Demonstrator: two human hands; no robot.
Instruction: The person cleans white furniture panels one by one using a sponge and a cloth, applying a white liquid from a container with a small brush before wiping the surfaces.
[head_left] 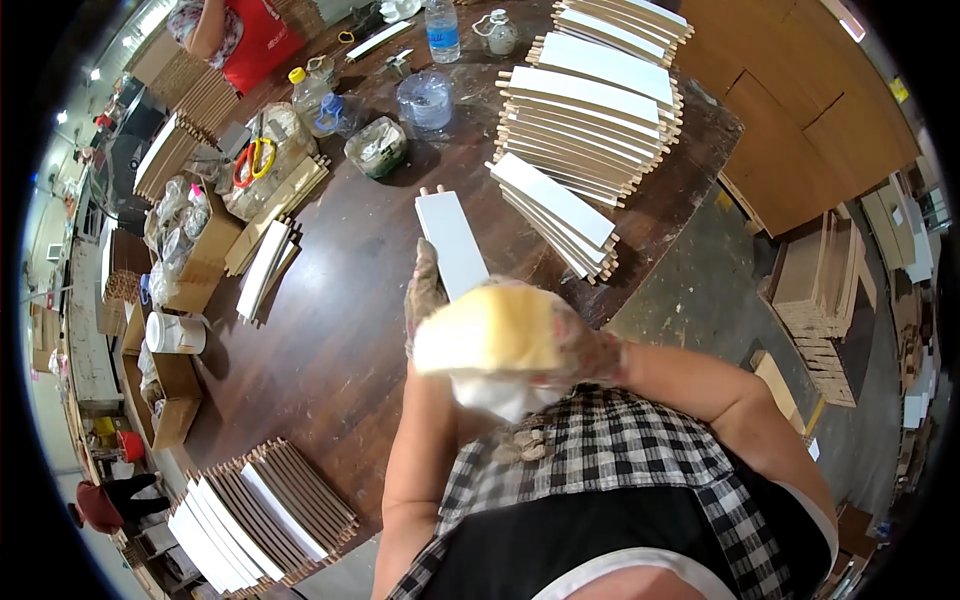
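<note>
My left hand [425,292], in a stained patterned glove, grips the left edge of a narrow white board [451,238]. Two round wooden pegs stick out of the board's far end. In front of my chest, my gloved right hand [592,345] is closed on a soft, pale yellow and white wad [488,330]. Motion blurs it, and whether it is sponge or cloth I cannot tell. The wad covers the board's near end and part of my left hand from view. Right of the board lies a small stack of white pegged slats [555,205].
Large slat stacks [590,95] fill the table's far right; another pile [265,515] is at the near left. Bottles, jars and a dark green bowl [377,148] stand at the back. Scissors [255,162] and cartons [190,250] line the left. A person in red [262,45] is across the table.
</note>
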